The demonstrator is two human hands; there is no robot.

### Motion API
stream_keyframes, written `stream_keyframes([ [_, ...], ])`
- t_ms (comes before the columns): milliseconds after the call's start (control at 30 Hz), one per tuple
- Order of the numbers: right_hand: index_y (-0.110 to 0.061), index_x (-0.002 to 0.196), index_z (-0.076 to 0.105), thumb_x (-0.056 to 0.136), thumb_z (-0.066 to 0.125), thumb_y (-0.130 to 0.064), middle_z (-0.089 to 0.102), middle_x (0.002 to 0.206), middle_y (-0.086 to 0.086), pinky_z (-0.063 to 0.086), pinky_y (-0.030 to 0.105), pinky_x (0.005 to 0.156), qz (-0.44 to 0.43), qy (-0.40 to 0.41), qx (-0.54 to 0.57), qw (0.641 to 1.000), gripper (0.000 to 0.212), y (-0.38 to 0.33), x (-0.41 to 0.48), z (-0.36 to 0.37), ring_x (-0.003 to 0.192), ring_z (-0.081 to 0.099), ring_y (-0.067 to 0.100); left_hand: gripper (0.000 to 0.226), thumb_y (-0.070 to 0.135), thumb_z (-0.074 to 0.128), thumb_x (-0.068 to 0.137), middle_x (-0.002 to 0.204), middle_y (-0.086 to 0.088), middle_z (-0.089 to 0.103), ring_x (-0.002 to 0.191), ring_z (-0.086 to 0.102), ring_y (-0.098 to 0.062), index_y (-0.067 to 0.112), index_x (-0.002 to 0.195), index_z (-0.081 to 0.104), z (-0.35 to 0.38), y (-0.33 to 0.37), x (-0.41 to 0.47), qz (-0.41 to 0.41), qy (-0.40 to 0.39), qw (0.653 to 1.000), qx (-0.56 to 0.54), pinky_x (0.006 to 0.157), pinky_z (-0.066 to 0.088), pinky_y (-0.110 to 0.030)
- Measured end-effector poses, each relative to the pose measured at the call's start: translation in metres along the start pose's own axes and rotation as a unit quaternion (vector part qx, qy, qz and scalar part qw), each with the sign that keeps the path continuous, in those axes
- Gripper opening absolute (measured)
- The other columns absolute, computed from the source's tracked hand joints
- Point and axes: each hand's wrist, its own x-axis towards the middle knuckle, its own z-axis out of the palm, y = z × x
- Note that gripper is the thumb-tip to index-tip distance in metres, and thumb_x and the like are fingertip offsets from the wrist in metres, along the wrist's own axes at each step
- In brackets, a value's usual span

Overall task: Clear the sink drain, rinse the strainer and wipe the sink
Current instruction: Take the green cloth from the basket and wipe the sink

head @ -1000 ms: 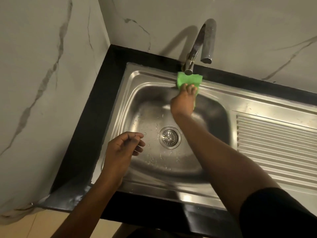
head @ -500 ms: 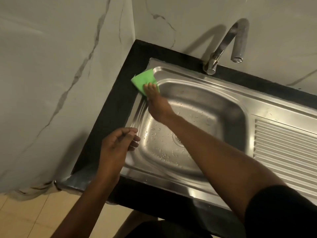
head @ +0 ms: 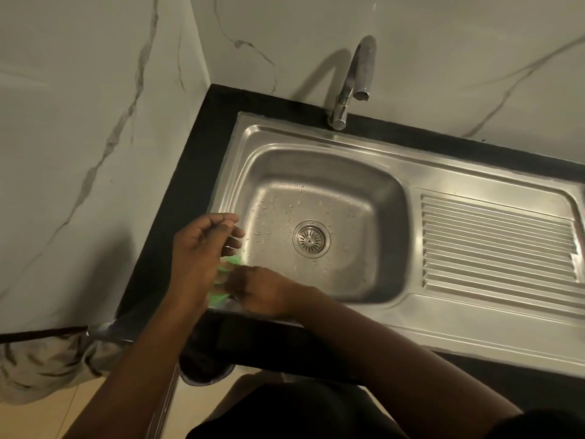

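Observation:
A stainless steel sink (head: 316,137) sits in a black counter, with water drops on its floor. The round metal strainer (head: 311,238) lies seated in the drain. My right hand (head: 256,288) presses a green cloth (head: 232,261) on the sink's near-left rim; most of the cloth is hidden and blurred under both hands. My left hand (head: 205,245) hovers above that corner with its fingers loosely curled and holds nothing.
A curved metal tap (head: 354,80) stands at the back rim, not running. A ribbed draining board (head: 497,242) lies to the right. Marble walls close the left and back. A dark bin (head: 205,365) sits below the counter's front edge.
My right hand swept the green cloth from the tap base along the back rim to the far-left corner, then down the left rim to the near-left corner. The strainer is uncovered again.

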Motion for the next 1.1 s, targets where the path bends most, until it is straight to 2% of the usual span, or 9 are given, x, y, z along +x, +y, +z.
stream_keyframes([
  [100, -0.014, 0.152, 0.054, 0.108, 0.055, -0.020, 0.047, 0.161, 0.008, 0.024, 0.036, 0.128, 0.043, -0.018, -0.001, 0.999, 0.044, 0.005, -0.020, 0.004, 0.151, 0.039, 0.024, 0.019, 0.022, 0.065, 0.098, 0.090, -0.006, 0.080, 0.080, 0.074, -0.016, 0.030, 0.099, 0.082, 0.002, 0.003, -0.008, 0.012, -0.012, 1.000, 0.003, 0.071, 0.059, -0.025],
  [167, -0.013, 0.147, 0.059, 0.107, 0.054, -0.013, 0.047, 0.161, 0.007, 0.021, 0.036, 0.129, 0.048, -0.023, 0.026, 0.998, 0.040, 0.010, -0.040, -0.002, 0.153, 0.037, 0.023, 0.026, 0.016, 0.063, 0.101, 0.090, -0.005, 0.080, 0.080, 0.074, -0.015, 0.033, 0.097, 0.082, 0.005, 0.004, -0.013, 0.018, -0.026, 0.999, 0.010, 0.071, 0.060, -0.025],
  [333, 0.001, 0.132, 0.069, 0.095, 0.055, 0.018, 0.058, 0.150, 0.016, 0.023, 0.009, 0.120, 0.093, 0.037, 0.113, 0.989, 0.043, 0.032, -0.108, -0.011, 0.147, 0.047, 0.024, 0.031, 0.011, 0.063, 0.103, 0.086, -0.005, 0.080, 0.077, 0.073, -0.015, 0.032, 0.093, 0.083, 0.016, 0.000, -0.018, 0.006, -0.050, 0.999, 0.016, 0.072, 0.059, -0.029],
  [533, -0.003, 0.124, 0.075, 0.090, 0.049, 0.020, 0.068, 0.139, 0.009, 0.030, 0.008, 0.116, 0.150, 0.084, 0.135, 0.976, 0.049, 0.054, -0.184, -0.036, 0.132, 0.052, -0.009, 0.024, 0.013, 0.064, 0.103, 0.089, -0.007, 0.080, 0.076, 0.073, -0.015, 0.027, 0.097, 0.082, 0.041, -0.006, -0.025, -0.001, -0.089, 0.996, 0.017, 0.073, 0.058, -0.032],
  [667, -0.007, 0.111, 0.082, 0.091, 0.051, 0.013, 0.077, 0.124, 0.004, 0.045, 0.029, 0.116, 0.209, 0.154, 0.138, 0.956, 0.041, 0.067, -0.230, -0.052, 0.127, 0.066, 0.011, 0.022, 0.011, 0.062, 0.104, 0.090, -0.009, 0.080, 0.078, 0.073, -0.017, 0.022, 0.100, 0.080, 0.060, -0.007, -0.035, 0.002, -0.120, 0.992, 0.024, 0.073, 0.058, -0.031],
  [800, -0.010, 0.101, 0.084, 0.088, 0.057, 0.009, 0.081, 0.101, 0.011, 0.054, 0.042, 0.095, 0.268, 0.190, 0.101, 0.939, 0.036, 0.072, -0.263, -0.077, 0.100, 0.073, 0.027, 0.019, 0.009, 0.062, 0.103, 0.088, -0.008, 0.079, 0.077, 0.072, -0.017, 0.017, 0.102, 0.080, 0.082, -0.006, -0.048, -0.003, -0.144, 0.989, 0.032, 0.072, 0.059, -0.028],
  [867, -0.005, 0.101, 0.083, 0.090, 0.055, 0.013, 0.080, 0.096, 0.013, 0.056, 0.038, 0.086, 0.272, 0.237, 0.132, 0.923, 0.035, 0.074, -0.276, -0.087, 0.092, 0.072, 0.032, 0.017, 0.008, 0.063, 0.103, 0.085, -0.006, 0.079, 0.077, 0.070, -0.018, 0.013, 0.103, 0.079, 0.096, -0.007, -0.057, -0.013, -0.156, 0.987, 0.039, 0.073, 0.058, -0.030],
  [967, 0.003, 0.099, 0.077, 0.095, 0.050, 0.013, 0.068, 0.076, 0.014, 0.047, 0.027, 0.057, 0.257, 0.333, 0.297, 0.857, 0.030, 0.069, -0.295, -0.098, 0.068, 0.059, 0.029, 0.014, 0.008, 0.070, 0.099, 0.089, -0.005, 0.080, 0.082, 0.070, -0.019, 0.016, 0.107, 0.079, 0.118, -0.009, -0.072, -0.022, -0.197, 0.978, 0.057, 0.075, 0.058, -0.031],
  [1100, 0.004, 0.112, 0.075, 0.094, 0.050, 0.009, 0.074, 0.091, 0.018, 0.056, 0.028, 0.073, 0.210, 0.381, 0.418, 0.798, 0.031, 0.058, -0.315, -0.100, 0.083, 0.070, 0.028, 0.047, 0.035, 0.087, 0.077, 0.115, 0.003, 0.080, 0.102, 0.075, -0.008, 0.026, 0.121, 0.075, 0.151, -0.017, -0.098, -0.042, -0.292, 0.951, 0.089, 0.087, 0.061, -0.028],
])
